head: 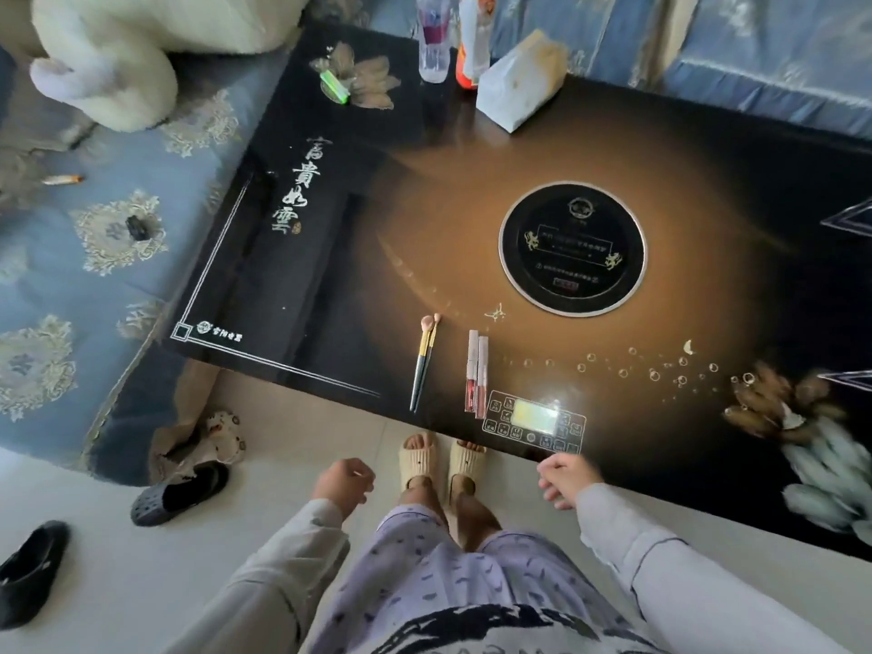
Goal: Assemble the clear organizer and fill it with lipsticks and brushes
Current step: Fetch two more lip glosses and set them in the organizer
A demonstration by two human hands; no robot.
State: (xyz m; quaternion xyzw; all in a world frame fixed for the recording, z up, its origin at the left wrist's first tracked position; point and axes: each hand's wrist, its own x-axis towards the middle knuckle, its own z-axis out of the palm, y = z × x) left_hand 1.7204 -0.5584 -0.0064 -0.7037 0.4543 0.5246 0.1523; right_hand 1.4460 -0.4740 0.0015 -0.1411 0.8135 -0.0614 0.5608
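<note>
Two makeup brushes (423, 362) with dark handles and pink tips lie side by side near the front edge of the black glass table (330, 257). Just right of them lie two pink lip gloss tubes (476, 375), also side by side. I see no clear organizer. My left hand (343, 483) hangs below the table edge with its fingers curled and nothing in it. My right hand (566, 479) is at the table's front edge, fingers loosely bent, empty.
A round induction plate (573, 250) and a touch control panel (535, 422) are set into the table. At the back stand a clear bottle (434, 40), an orange bottle (474, 44) and a tissue pack (519, 82). A blue sofa (94, 238) with a plush toy (132, 44) is left; shoes (179, 493) lie on the floor.
</note>
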